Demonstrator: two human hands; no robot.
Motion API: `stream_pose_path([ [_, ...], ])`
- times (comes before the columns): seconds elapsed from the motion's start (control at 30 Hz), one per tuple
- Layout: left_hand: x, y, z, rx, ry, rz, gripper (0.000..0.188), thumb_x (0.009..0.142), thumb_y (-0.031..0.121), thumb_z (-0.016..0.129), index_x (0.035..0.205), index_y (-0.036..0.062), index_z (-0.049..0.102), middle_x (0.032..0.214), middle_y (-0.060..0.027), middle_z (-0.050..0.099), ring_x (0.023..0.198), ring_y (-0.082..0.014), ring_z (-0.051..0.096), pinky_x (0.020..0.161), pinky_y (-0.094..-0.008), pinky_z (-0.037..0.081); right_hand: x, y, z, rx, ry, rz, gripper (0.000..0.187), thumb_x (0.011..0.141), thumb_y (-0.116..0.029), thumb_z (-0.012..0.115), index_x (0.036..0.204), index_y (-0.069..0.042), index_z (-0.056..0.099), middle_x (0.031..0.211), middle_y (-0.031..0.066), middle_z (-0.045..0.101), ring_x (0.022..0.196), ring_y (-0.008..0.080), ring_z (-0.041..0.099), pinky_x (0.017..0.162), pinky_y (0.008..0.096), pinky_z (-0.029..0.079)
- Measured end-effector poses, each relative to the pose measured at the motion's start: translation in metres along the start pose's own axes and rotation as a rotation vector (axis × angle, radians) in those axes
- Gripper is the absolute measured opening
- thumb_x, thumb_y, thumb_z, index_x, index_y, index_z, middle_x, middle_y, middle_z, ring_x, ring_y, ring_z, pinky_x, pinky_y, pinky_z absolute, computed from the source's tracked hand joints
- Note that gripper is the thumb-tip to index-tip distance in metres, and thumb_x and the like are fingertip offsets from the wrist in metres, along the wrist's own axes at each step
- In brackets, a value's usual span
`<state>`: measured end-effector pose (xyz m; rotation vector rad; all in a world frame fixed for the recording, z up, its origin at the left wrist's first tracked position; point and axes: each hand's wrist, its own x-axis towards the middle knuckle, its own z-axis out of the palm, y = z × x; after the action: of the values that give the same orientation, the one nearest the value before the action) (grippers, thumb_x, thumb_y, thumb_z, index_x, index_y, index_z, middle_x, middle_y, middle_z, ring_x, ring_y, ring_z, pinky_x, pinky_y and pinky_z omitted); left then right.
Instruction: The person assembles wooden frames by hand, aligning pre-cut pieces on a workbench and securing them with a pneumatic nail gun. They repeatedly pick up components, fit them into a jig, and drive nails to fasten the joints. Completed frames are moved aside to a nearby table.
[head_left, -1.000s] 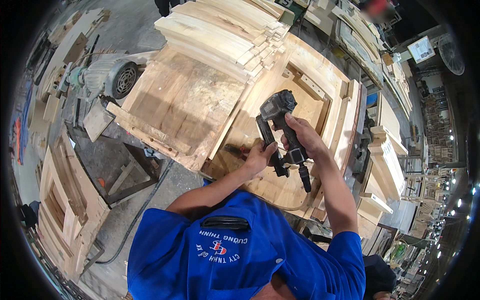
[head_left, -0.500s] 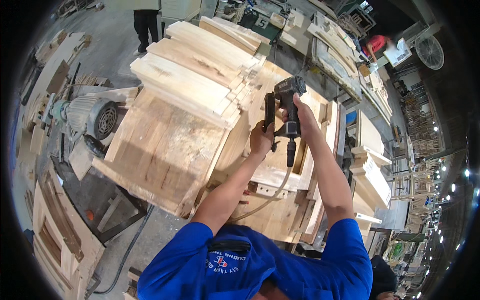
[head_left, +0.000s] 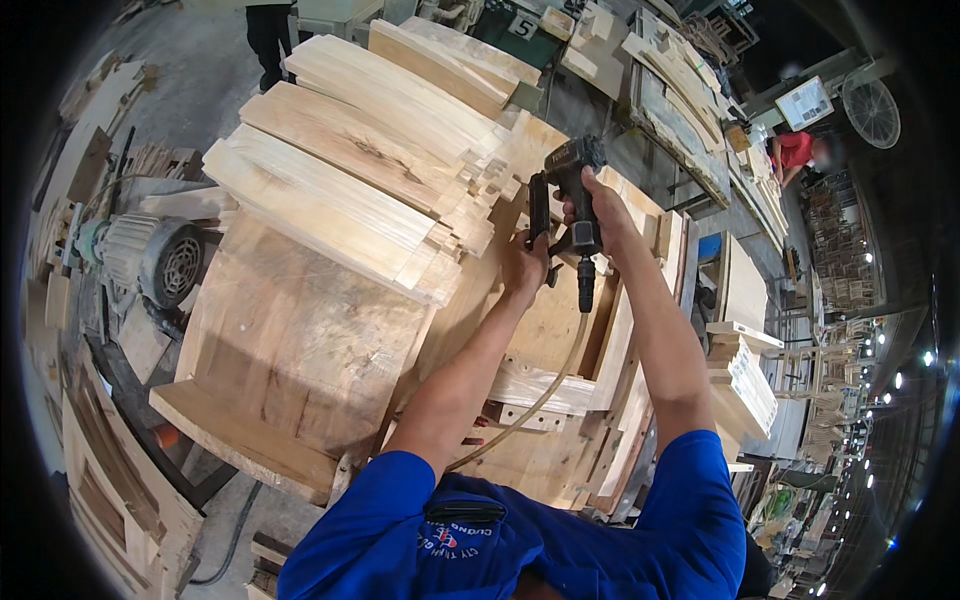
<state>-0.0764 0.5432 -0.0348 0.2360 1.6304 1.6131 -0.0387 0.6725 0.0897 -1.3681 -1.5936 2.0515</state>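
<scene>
A black pneumatic nail gun (head_left: 573, 157) is held up in front of me, above the wooden workpiece. My right hand (head_left: 610, 212) wraps around its handle, thumb along the upper side. The fingers of my left hand (head_left: 524, 264) close on the lower end of its magazine (head_left: 539, 207). From the fitting under the handle, a tan air hose (head_left: 562, 378) curves down toward my waist. Below lies a wooden frame (head_left: 549, 386) with a panel inside it, partly covered by my arms and the tool. The gun's nose is hard to make out.
Several pale boards (head_left: 330, 200) are stacked left of the tool, beside a broad wooden panel (head_left: 300, 330). A grey motor (head_left: 150, 255) stands farther left. More timber (head_left: 740, 385) is piled at the right. One person in red (head_left: 795, 150) works in the far right background.
My view has shifted, so the boards and panel appear farther left. Both hands keep their hold on the nail gun. The person in red shows farther right and lower.
</scene>
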Motion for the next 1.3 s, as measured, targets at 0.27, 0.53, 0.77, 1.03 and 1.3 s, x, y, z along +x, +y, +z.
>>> stream_pose_path([
  [0.27,-0.065,-0.012,0.012,-0.003,-0.164,0.043,0.044,0.099,0.034,0.068,0.127,0.0008,0.067,0.092,-0.0196,0.077,0.085,-0.0323,0.077,0.079,-0.0447,0.057,-0.088,0.03,-0.03,0.048,0.169,-0.07,0.054,0.11,-0.053,0.052,0.11,-0.001,0.068,0.072,0.0057,0.065,0.058,0.0159,0.063,0.057,0.0301,0.054],
  [0.53,-0.142,-0.064,0.073,0.218,-0.429,0.139,0.042,0.1,0.031,0.071,0.124,-0.0032,0.067,0.099,-0.0198,0.077,0.088,-0.0261,0.074,0.081,-0.039,0.056,-0.179,0.097,-0.123,0.244,0.309,-0.003,0.052,0.111,-0.051,0.051,0.107,-0.002,0.068,0.071,0.0067,0.066,0.057,0.0175,0.064,0.057,0.0323,0.055],
  [0.77,-0.094,-0.053,0.114,0.337,-0.447,0.139,0.039,0.101,0.034,0.069,0.118,-0.0001,0.074,0.088,-0.0173,0.076,0.082,-0.0266,0.074,0.077,-0.04,0.056,-0.142,0.08,-0.152,0.464,0.318,-0.013,0.054,0.113,-0.052,0.044,0.103,-0.004,0.066,0.072,0.0049,0.063,0.059,0.0174,0.059,0.057,0.0323,0.053],
  [1.03,-0.081,-0.047,0.125,0.306,-0.488,0.068,0.035,0.099,0.031,0.072,0.111,-0.0013,0.076,0.084,-0.0136,0.075,0.077,-0.0221,0.07,0.075,-0.0381,0.054,-0.12,0.08,-0.171,0.315,0.395,-0.017,0.057,0.112,-0.053,0.043,0.111,0.0,0.063,0.075,0.0048,0.063,0.059,0.0143,0.059,0.055,0.028,0.055],
  [1.3,-0.08,-0.053,0.131,0.183,-0.547,0.05,0.034,0.1,0.029,0.071,0.107,-0.004,0.075,0.081,-0.0136,0.073,0.071,-0.0226,0.066,0.066,-0.0389,0.053,-0.126,0.07,-0.163,0.277,0.399,-0.017,0.052,0.113,-0.05,0.045,0.101,-0.005,0.067,0.072,0.0049,0.064,0.059,0.0163,0.06,0.056,0.0316,0.054],
])
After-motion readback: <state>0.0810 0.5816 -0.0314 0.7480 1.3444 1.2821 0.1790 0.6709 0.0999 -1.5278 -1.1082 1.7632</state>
